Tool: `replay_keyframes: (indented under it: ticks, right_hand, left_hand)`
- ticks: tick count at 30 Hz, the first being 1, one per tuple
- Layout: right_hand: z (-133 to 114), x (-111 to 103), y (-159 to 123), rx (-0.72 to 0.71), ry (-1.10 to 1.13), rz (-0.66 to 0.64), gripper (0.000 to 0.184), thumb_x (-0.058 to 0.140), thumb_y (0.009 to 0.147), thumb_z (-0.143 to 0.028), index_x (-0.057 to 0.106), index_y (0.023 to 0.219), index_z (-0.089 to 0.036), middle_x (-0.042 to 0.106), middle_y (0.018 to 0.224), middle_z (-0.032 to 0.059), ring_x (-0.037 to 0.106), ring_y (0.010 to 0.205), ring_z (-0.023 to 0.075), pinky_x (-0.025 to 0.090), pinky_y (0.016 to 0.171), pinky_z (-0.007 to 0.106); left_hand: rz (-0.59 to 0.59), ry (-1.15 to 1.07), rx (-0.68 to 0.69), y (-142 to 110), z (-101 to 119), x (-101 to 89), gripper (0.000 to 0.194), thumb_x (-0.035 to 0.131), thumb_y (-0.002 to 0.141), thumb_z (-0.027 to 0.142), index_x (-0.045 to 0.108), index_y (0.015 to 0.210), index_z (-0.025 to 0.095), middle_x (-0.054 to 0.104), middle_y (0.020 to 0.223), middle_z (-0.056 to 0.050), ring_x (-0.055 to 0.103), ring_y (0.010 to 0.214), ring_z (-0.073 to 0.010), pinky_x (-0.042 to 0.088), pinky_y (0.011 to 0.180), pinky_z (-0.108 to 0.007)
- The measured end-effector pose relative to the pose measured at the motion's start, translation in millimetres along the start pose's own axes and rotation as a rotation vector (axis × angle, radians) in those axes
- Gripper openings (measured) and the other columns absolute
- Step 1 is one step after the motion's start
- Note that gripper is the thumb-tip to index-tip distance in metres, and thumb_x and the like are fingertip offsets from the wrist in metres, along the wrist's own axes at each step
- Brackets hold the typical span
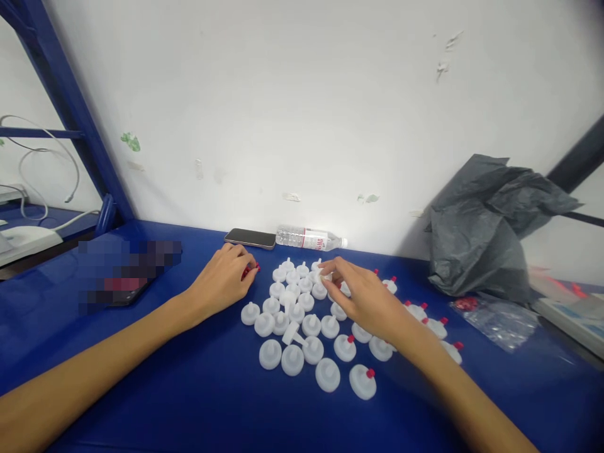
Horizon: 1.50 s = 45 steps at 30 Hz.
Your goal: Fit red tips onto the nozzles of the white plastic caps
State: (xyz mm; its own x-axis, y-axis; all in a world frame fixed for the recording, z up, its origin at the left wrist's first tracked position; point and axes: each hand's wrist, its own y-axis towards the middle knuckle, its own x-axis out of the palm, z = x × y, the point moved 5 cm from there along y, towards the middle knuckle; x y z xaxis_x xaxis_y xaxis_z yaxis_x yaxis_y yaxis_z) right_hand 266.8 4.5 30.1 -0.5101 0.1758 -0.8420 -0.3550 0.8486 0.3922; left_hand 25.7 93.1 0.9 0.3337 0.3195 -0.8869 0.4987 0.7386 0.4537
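Fingers of the right hand pinch a white lid; those of the left hand curl over red caps, grip unclear; between and before them, white lids crowd the counter, so careless brushing could topple some.

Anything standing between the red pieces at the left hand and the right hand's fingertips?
Yes: several white spouted caps, spouts up on the blue table, stand between the red pieces at the left hand and the right hand. Nothing taller shows there; the bottle lies farther back.
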Motion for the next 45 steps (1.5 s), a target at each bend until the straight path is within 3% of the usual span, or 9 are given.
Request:
replay_keyframes:
  ticks: [5, 14, 18, 24, 32, 36, 40, 45]
  right_hand:
    - [-7.1, 2.6, -0.9, -0.080, -0.095, 0.006, 0.012, 0.049, 0.099, -0.019, 0.056, 0.109, -0.023, 0.066, 0.114, 0.0034, 0.065, 0.084, 0.0166, 0.053, 0.076, 0.033]
    - [-13.8, 5.0, -3.0, -0.110, -0.131, -0.022, 0.015, 0.051, 0.099, -0.020, 0.059, 0.111, -0.023, 0.066, 0.113, 0.0046, 0.066, 0.096, 0.0190, 0.056, 0.074, 0.032]
    - [-14.6, 5.7, -3.4, -0.134, -0.153, -0.017, 0.014, 0.052, 0.099, -0.021, 0.061, 0.110, -0.023, 0.067, 0.112, 0.0048, 0.066, 0.096, 0.0197, 0.056, 0.074, 0.033]
    - [-15.5, 8.1, -3.1, -0.168, -0.185, 0.019, 0.017, 0.054, 0.099, -0.026, 0.061, 0.114, -0.023, 0.069, 0.110, 0.0064, 0.067, 0.097, 0.0218, 0.056, 0.078, 0.036]
    - [-25.0, 12.0, -3.4, -0.193, -0.220, 0.118, 0.034, 0.060, 0.096, -0.029, 0.055, 0.129, -0.020, 0.067, 0.114, 0.0090, 0.068, 0.092, 0.0228, 0.058, 0.075, 0.038]
    - [-28.7, 9.9, -3.6, -0.185, -0.190, 0.173, 0.025, 0.058, 0.097, -0.028, 0.061, 0.121, -0.020, 0.066, 0.114, 0.0098, 0.067, 0.093, 0.0219, 0.059, 0.073, 0.035]
    - [-30.7, 8.7, -4.0, -0.163, -0.148, 0.228, 0.023, 0.058, 0.096, -0.028, 0.063, 0.118, -0.020, 0.066, 0.112, 0.0105, 0.067, 0.093, 0.0220, 0.059, 0.074, 0.035]
    - [-31.9, 12.7, -5.4, -0.162, -0.117, 0.205, 0.022, 0.059, 0.095, -0.025, 0.062, 0.116, -0.020, 0.069, 0.112, 0.0091, 0.069, 0.097, 0.0227, 0.059, 0.082, 0.037]
  left_hand:
    - [-0.043, 0.029, 0.000, -3.4, 3.6, 4.2, 0.020, 0.059, 0.087, 0.030, 0.072, 0.083, 0.016, 0.066, 0.097, -0.012, 0.055, 0.097, -0.0304, 0.048, 0.088, -0.045]
    - [-0.102, -0.022, 0.018, -1.8, 1.3, 7.4, 0.017, 0.055, 0.087, 0.024, 0.071, 0.083, 0.018, 0.066, 0.097, -0.010, 0.056, 0.095, -0.0276, 0.047, 0.087, -0.042]
    - [-0.062, -0.045, 0.029, -0.6, 3.7, 2.9, 0.022, 0.051, 0.093, 0.028, 0.070, 0.088, 0.017, 0.068, 0.095, -0.010, 0.058, 0.093, -0.0276, 0.047, 0.085, -0.042]
    - [0.087, -0.249, 0.001, 0.1, 11.6, -14.2, 0.022, 0.050, 0.098, 0.037, 0.064, 0.093, 0.021, 0.070, 0.089, -0.003, 0.061, 0.085, -0.0208, 0.048, 0.077, -0.034]
    - [0.293, -0.375, 0.254, -12.8, 48.1, -35.3, 0.021, 0.056, 0.097, 0.025, 0.068, 0.113, 0.019, 0.073, 0.101, -0.004, 0.063, 0.094, -0.0177, 0.052, 0.084, -0.030]
    - [0.326, -0.428, 0.406, -20.8, 64.6, -39.7, 0.019, 0.057, 0.097, 0.018, 0.068, 0.113, 0.019, 0.073, 0.099, -0.005, 0.064, 0.092, -0.0160, 0.052, 0.083, -0.029]
    - [0.299, -0.326, 0.535, -27.9, 76.8, -34.9, 0.028, 0.052, 0.098, 0.014, 0.063, 0.122, 0.023, 0.072, 0.101, -0.004, 0.063, 0.089, -0.0154, 0.051, 0.082, -0.031]
    - [0.323, -0.313, 0.542, -31.7, 79.7, -32.6, 0.025, 0.056, 0.097, 0.015, 0.062, 0.120, 0.020, 0.072, 0.091, -0.003, 0.063, 0.083, -0.0154, 0.050, 0.077, -0.029]
